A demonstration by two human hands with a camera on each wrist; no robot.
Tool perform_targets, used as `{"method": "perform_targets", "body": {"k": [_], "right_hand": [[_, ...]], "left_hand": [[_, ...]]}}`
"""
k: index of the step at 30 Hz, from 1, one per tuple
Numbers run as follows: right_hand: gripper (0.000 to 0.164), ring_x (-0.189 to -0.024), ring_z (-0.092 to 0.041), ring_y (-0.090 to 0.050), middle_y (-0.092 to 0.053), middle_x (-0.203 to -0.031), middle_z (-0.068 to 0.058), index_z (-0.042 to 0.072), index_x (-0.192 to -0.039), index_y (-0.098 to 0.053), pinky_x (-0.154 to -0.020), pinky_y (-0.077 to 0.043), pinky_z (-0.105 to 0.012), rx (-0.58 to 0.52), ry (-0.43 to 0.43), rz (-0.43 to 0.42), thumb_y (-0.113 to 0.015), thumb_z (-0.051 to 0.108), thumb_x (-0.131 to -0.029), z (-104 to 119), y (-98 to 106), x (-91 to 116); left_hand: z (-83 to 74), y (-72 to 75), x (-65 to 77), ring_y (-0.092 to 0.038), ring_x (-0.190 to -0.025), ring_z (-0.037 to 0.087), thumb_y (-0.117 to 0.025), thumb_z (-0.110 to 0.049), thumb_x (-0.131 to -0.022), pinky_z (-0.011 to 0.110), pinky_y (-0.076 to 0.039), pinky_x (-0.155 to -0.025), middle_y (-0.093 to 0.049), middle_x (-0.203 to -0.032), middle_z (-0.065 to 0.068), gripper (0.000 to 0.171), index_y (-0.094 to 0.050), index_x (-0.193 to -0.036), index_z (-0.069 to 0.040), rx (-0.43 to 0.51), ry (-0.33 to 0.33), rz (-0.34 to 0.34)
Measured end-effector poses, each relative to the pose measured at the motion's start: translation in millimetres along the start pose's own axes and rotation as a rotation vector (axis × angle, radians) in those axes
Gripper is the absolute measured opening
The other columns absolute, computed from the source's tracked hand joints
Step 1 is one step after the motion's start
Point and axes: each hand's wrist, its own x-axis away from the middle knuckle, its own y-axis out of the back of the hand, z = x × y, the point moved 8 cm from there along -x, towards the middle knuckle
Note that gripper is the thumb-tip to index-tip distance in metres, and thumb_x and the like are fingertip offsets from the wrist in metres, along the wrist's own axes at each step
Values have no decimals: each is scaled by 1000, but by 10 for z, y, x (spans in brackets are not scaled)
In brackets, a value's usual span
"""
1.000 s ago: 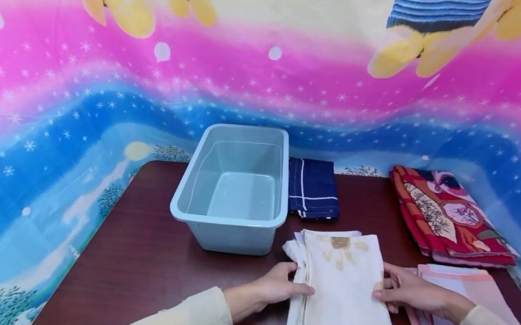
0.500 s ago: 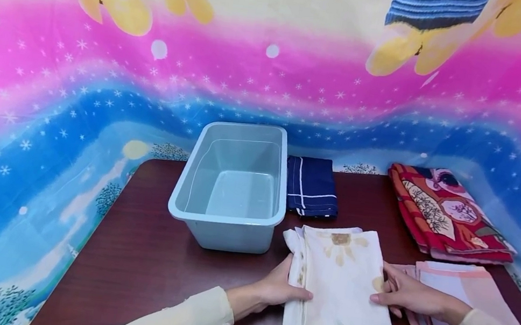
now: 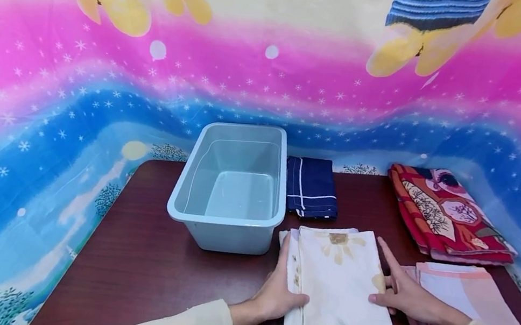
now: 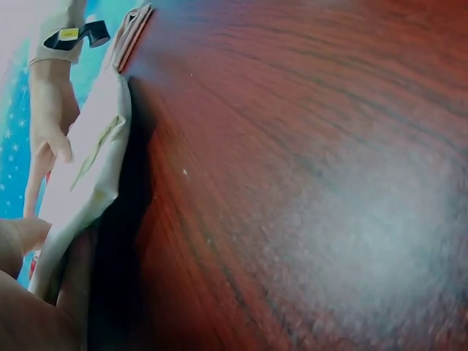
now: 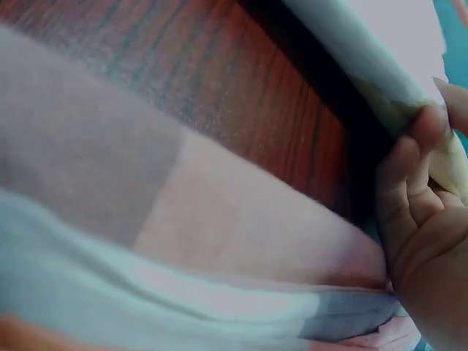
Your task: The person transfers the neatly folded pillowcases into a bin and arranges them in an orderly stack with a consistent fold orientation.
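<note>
A folded white cloth (image 3: 346, 298) with a tan flower and pale green leaves lies at the front of the table in the head view. My left hand (image 3: 274, 290) holds its left edge, thumb on top; in the left wrist view a finger reaches under the cloth (image 4: 91, 161). At the opposite edge my right hand (image 3: 407, 294) pinches the cloth, its thumb above and its index finger stretched out along the side. Curled fingers of the right hand (image 5: 428, 227) meet the edge in the right wrist view. Under the cloth, some fingertips are hidden.
A light blue plastic basin (image 3: 225, 222) stands behind and left of the cloth. Beside it lies a folded navy cloth (image 3: 313, 185) with white lines. Folded red patterned fabric (image 3: 449, 218) and a pink checked cloth (image 3: 473, 297) lie to the right on the dark wooden table (image 3: 141, 256).
My left hand has shifted slightly and its fingers have straightened forward along the cloth's left side. The right index finger has stretched out. The cloth has shifted slightly and lies neater at its left edge.
</note>
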Motion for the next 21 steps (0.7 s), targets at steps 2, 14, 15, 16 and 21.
{"method": "perform_targets", "body": {"k": [2,14,15,16,21], "right_hand": [[108,-52,-25,-57,-66,-90,-16,37,-157,24,-52,-54,-35,30,3,8,-63,12,-99,17,3,-8],[87,-52,-29,-56,-59,-105,-21,14,-163,-1,-54,-55,-36,46,20,46,-61,11,-100,74,-8,-12],[87,-51,-30,-54,-59,-103,-22,13,-163,-2,-53,-54,-36,36,26,48,-61,10,-100,90,-8,-9],[87,-51,-31,-53,-59,-104,-22,13,-163,-2,-53,-54,-35,33,28,45,-61,10,-100,109,-3,-5],[86,-50,-39,-44,-62,-102,-20,10,-163,-5,-55,-54,-35,29,53,33,-62,9,-99,209,19,22]], "left_hand": [[-19,-8,-13,-60,-113,19,-83,-2,-72,24,-50,-90,-42,-158,16,122,-6,-164,-29,-30,-26,35],[-23,3,-104,-53,-121,18,-84,-1,-72,27,-44,-102,-55,-142,14,82,-52,-146,-11,-20,33,141],[-27,7,-106,-54,-121,18,-85,-2,-72,27,-44,-101,-56,-142,14,82,-52,-147,-12,-39,40,140],[-34,10,-107,-54,-121,18,-85,-3,-72,28,-45,-101,-56,-141,14,82,-52,-147,-12,-56,43,138],[-106,20,-117,-57,-114,13,-86,-9,-71,25,-48,-95,-62,-137,11,84,-52,-147,-15,-162,39,127]]}}
